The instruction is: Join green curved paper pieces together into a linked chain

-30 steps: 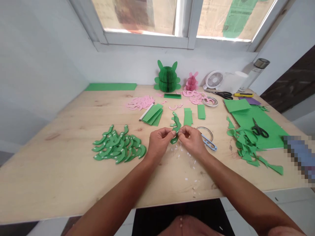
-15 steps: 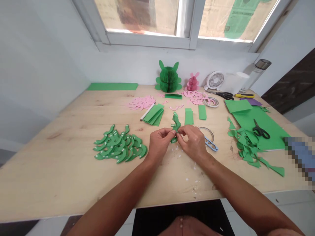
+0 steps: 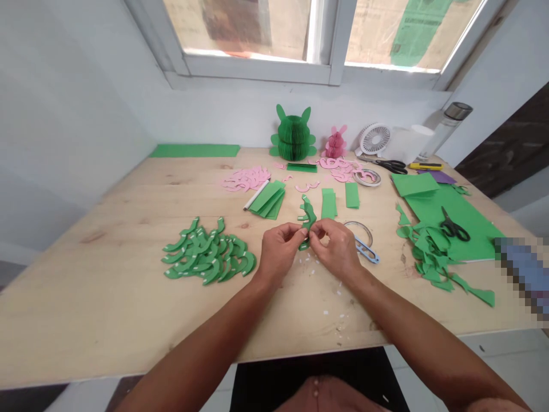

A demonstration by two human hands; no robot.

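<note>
A curved green paper piece [image 3: 309,213] with small white strips stands between my hands above the table. My left hand [image 3: 281,249] pinches its lower part between thumb and fingers. My right hand [image 3: 337,246] is closed at the piece's right edge, thumb and forefinger together; what its fingertips hold, if anything, is too small to name. To the left lies a pile of similar green curved pieces [image 3: 210,254]. Tiny white paper bits [image 3: 326,313] are scattered below my hands. A roll of tape [image 3: 360,232] and a light blue cutter [image 3: 367,252] lie just beyond my right hand.
Folded green strips [image 3: 268,200] and pink cutouts [image 3: 246,179] lie farther back. A green honeycomb figure [image 3: 294,138] and a pink one [image 3: 335,143] stand by the wall. Right: black scissors [image 3: 455,226] on green sheets, green scraps [image 3: 431,254], a white fan [image 3: 374,139].
My right fingertips have shifted slightly at the green piece's edge, and the piece has tilted a little. My left hand keeps its hold.
</note>
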